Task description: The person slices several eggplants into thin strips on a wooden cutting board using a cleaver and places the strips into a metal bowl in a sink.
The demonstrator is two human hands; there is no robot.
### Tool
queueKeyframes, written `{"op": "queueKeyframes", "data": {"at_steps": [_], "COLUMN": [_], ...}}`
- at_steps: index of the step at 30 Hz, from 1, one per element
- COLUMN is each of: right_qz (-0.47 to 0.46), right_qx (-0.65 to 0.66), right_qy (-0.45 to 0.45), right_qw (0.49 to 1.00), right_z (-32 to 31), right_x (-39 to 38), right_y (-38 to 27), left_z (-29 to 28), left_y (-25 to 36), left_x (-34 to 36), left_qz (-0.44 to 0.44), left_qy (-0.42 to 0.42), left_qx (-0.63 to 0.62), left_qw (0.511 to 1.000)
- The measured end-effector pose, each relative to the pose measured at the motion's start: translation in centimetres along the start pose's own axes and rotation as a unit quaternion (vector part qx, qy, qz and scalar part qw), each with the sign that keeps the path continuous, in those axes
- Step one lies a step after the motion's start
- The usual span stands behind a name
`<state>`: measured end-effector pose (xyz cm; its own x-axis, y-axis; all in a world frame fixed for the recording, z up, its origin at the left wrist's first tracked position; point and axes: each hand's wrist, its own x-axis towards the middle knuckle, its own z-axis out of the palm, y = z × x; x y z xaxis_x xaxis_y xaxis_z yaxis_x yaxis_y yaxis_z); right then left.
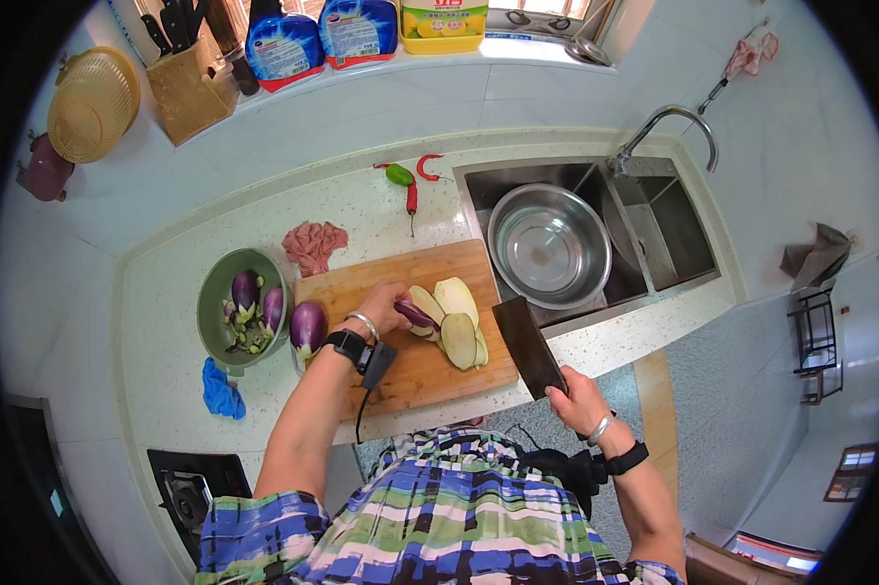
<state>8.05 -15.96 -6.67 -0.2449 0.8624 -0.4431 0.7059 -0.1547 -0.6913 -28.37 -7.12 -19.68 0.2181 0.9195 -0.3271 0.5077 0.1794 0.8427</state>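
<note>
My left hand (389,306) is closed on a purple-skinned eggplant piece (419,319) over the wooden cutting board (410,385), beside several pale eggplant slices (460,339). In my right hand (575,402) is a dark cleaver (525,344), held by its handle past the board's right edge. A whole eggplant (308,330) lies at the board's left side, next to a green colander (209,312) holding more eggplants (246,292) and cut stem ends.
The steel sink (677,234) holds a metal basin (546,244), with a faucet (673,117) behind. Chili peppers (410,195), a pink cloth (312,246) and blue cloth (223,390) lie on the counter. A cooktop (191,487) is lower left; a knife block (191,93) stands on the sill.
</note>
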Motion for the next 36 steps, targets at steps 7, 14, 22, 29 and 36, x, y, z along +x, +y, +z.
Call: {"op": "queueKeyframes", "data": {"at_steps": [7, 14, 22, 29, 36], "right_qz": [0.000, 0.003, 0.014, 0.004, -0.002], "right_qx": [0.003, -0.017, -0.024, -0.020, -0.021], "right_qy": [0.008, -0.009, -0.034, -0.033, -0.020], "right_qw": [1.000, 1.000, 0.999, 0.999, 1.000], "right_z": [0.2, 0.6, 0.7, 0.5, 0.1], "right_x": [-0.3, 0.3, 0.7, 1.0, 0.4], "right_y": [0.2, -0.2, 0.1, 0.9, 1.4], "left_z": [0.7, -1.4, -4.7, 6.1, 9.0], "left_y": [1.4, 1.0, 1.4, 7.2, 6.2], "left_x": [1.0, -1.6, -3.9, -3.9, -3.6], "left_qz": [-0.031, -0.016, -0.136, 0.146, 0.182], "left_qy": [0.023, 0.036, 0.085, 0.130, 0.212], "left_qx": [0.029, -0.042, 0.222, 0.175, 0.179], "left_qw": [0.999, 0.998, 0.962, 0.965, 0.943]}}
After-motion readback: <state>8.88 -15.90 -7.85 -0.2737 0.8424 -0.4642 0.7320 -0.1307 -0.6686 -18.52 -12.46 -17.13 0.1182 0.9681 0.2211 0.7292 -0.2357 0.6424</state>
